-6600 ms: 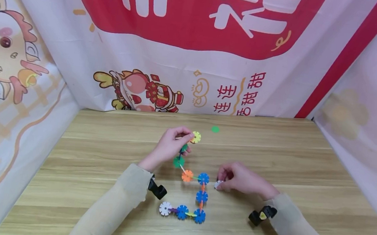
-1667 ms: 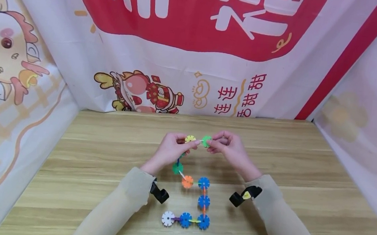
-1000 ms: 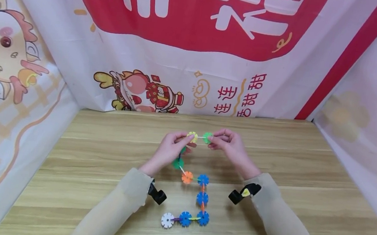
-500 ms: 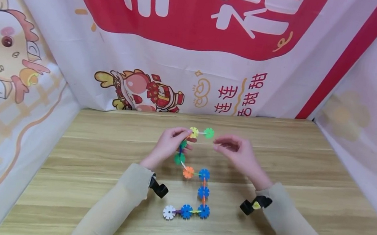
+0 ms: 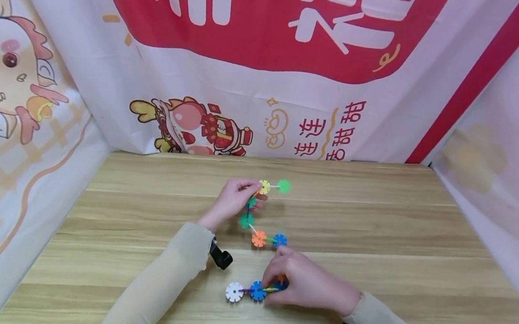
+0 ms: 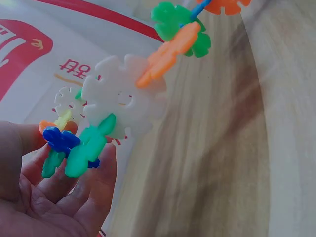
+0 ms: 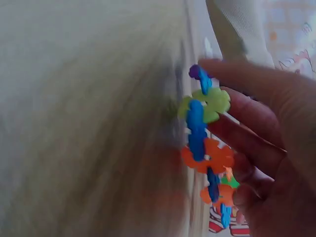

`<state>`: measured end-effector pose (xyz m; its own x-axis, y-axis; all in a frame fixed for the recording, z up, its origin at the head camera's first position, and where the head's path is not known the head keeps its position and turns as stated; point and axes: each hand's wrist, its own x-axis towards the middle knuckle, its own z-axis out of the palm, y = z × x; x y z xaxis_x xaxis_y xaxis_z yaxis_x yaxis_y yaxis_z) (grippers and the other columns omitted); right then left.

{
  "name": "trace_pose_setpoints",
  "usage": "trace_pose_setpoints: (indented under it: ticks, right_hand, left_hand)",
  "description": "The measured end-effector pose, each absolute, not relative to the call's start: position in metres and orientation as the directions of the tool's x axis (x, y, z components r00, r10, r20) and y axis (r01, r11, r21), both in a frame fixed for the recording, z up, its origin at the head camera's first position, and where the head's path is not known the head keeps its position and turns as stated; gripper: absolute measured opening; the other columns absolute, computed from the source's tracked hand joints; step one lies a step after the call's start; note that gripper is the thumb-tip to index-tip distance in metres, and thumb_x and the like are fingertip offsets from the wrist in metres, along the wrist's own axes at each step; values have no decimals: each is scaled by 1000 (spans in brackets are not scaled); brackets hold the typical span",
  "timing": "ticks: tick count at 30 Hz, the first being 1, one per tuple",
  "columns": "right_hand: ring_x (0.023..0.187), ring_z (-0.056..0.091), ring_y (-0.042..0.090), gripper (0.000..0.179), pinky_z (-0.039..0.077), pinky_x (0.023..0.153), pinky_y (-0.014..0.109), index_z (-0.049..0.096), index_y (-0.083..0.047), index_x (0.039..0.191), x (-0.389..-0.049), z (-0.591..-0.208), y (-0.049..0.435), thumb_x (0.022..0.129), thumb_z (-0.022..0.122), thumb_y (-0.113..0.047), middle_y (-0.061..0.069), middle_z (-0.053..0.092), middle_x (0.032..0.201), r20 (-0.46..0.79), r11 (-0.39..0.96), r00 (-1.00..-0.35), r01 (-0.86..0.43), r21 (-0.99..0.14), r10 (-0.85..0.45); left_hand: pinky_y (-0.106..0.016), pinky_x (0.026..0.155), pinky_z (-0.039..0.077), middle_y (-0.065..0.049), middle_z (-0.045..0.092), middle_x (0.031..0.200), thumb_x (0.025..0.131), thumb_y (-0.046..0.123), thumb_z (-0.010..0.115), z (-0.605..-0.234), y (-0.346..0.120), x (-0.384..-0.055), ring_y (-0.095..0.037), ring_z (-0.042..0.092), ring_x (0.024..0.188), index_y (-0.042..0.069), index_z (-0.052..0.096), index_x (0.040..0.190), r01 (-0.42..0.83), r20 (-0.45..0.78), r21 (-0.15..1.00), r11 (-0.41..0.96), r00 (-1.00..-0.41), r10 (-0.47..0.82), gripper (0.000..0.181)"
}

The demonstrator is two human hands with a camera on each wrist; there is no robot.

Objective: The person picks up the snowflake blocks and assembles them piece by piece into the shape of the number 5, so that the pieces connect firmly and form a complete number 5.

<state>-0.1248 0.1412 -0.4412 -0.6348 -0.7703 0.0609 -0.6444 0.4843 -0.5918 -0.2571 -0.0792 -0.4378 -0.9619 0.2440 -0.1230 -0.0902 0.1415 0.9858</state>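
A chain of interlocking snowflake discs runs between both hands in the head view. My left hand (image 5: 232, 198) pinches its far end beside the yellow disc (image 5: 263, 187). From there a white disc seen edge-on leads to a bright green disc (image 5: 283, 186). Below the left hand hang green discs (image 5: 247, 221), then an orange disc (image 5: 259, 238) and a blue disc (image 5: 280, 241). My right hand (image 5: 308, 283) grips the near part with thumb and fingers, hiding some discs. In the right wrist view its fingers lie behind a yellow-green disc (image 7: 217, 103). A white disc (image 5: 234, 292) ends the chain.
The chain is over a wooden table (image 5: 142, 197). A white and red printed cloth (image 5: 255, 109) hangs along the back edge, with more printed cloth at the left and right. Each wrist wears a black camera strap (image 5: 221, 255).
The bright green disc, earlier loose on the table, is joined to the yellow one through a white disc. My right hand has let go there and moved nearer, onto the lower discs.
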Motion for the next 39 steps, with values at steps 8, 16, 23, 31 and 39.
trace_pose_setpoints:
  ticks: [8, 16, 23, 31, 39]
  right_hand:
    - [89, 53, 1, 11, 53, 76, 17, 84, -23, 95, -126, -439, 142, 88, 90, -18, -17, 71, 94, 68, 504, -678, -606, -615, -732]
    - [104, 70, 8, 7, 57, 106, 40, 80, -23, 98, -138, -414, 154, 93, 84, -19, -13, 77, 99, 107, 364, -710, -478, -799, -696]
    - [99, 73, 14, 8, 55, 101, 35, 80, -10, 105, -152, -378, 166, 98, 79, -11, -1, 81, 101, 140, 261, -798, -349, -900, -587]
    - [89, 69, 13, 18, 59, 78, 25, 75, 0, 116, -171, -350, 173, 101, 72, -9, -3, 78, 105, 79, 219, -908, -183, -958, -411]
    - [110, 70, 13, 22, 57, 102, 26, 72, -1, 123, -187, -337, 172, 105, 63, -9, -8, 77, 115, 64, 117, -930, -113, -987, -361]
  left_hand:
    - [-32, 86, 66, -22, 80, 115, 111, 19, 60, -449, -83, -260, -27, 82, 92, -2, 72, 129, -55, -102, 969, 240, -977, 188, 30]
    - [-23, 84, 62, -27, 78, 119, 110, 13, 58, -457, -88, -259, -18, 80, 88, -4, 66, 135, -52, -104, 964, 261, -976, 189, 31]
    - [-33, 97, 61, -21, 74, 131, 112, 14, 53, -462, -90, -257, -20, 76, 99, 1, 71, 133, -46, -112, 958, 284, -968, 223, 30]
    - [-33, 90, 64, -24, 74, 120, 113, 15, 48, -465, -92, -251, -13, 70, 90, -8, 67, 133, -77, -170, 946, 315, -945, 279, 36]
    - [-36, 87, 67, -24, 78, 110, 118, 30, 41, -462, -94, -249, -15, 76, 80, -10, 65, 133, -155, -246, 957, 245, -879, 408, 49]
